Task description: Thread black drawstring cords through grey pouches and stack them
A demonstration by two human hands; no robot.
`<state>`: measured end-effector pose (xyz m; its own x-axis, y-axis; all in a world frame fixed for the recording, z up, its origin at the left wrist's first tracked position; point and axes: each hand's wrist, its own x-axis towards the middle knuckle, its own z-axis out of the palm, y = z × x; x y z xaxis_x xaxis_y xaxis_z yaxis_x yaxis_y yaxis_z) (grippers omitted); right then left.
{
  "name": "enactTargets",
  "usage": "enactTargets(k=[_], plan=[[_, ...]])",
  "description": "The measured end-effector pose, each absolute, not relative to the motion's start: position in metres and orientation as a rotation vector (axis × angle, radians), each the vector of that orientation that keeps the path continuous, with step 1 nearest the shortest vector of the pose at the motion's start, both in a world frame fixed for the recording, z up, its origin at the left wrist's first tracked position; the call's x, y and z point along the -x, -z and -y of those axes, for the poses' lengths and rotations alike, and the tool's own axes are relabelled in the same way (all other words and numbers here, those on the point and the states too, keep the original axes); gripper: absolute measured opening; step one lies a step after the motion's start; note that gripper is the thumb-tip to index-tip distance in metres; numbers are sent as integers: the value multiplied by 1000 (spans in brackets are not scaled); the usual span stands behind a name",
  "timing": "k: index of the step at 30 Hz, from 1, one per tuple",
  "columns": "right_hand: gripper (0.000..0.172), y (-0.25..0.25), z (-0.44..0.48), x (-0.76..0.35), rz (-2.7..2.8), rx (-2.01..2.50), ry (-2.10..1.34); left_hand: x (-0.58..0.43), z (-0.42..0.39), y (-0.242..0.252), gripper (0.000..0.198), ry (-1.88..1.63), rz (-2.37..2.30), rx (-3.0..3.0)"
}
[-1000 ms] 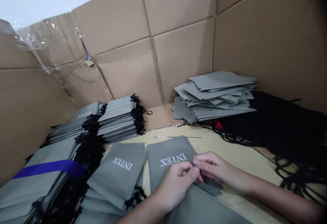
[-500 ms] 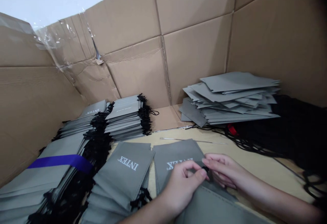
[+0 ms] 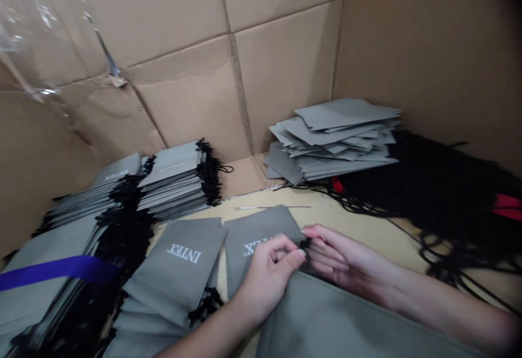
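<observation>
A grey fabric drawstring pouch (image 3: 248,244) printed with white INTEX lettering lies under my hands, and its print is partly covered. My left hand (image 3: 271,276) and my right hand (image 3: 342,254) meet at its edge, fingertips pinched on a short black drawstring end (image 3: 305,244). Most of the cord is hidden by my fingers. A larger grey pouch (image 3: 338,320) lies across the front, beneath my wrists. Another INTEX pouch (image 3: 183,254) rests to the left of my left hand.
Cardboard walls (image 3: 285,75) surround a light wooden table (image 3: 359,219). Stacks of grey pouches with black cords (image 3: 175,178) stand at left, one banded by a purple strap (image 3: 61,270). Flat grey pieces (image 3: 330,140), a black cord heap (image 3: 432,184) and a thin metal rod (image 3: 277,207) lie behind.
The view has shifted, so everything sits further left and higher in the picture. My hands have drawn closer around the black cord end, covering more of the INTEX print.
</observation>
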<state>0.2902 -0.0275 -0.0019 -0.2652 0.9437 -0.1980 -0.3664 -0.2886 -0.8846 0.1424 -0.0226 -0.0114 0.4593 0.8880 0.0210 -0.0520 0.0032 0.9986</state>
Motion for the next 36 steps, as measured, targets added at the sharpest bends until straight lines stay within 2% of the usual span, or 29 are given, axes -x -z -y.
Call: enactTargets(k=[4,10,18,24,31,36], plan=[[34,5,20,-295,1072,874,-1741,-139,22,17,44,-859,-860,-1338],[35,16,14,-301,948,916,-1945,-137,21,20,47,-833,-919,-1285],[48,18,12,-297,1164,1105,-1952,-137,24,21,35,-784,-823,-1391],[47,17,16,-298,1459,1092,-1646,-136,24,18,32,-789,-806,-1446],[32,3,24,-299,1092,1047,-1972,-135,22,18,34,-780,-796,-1357],[27,7,25,-297,803,929,-2013,-136,23,17,39,-794,-798,-1372]])
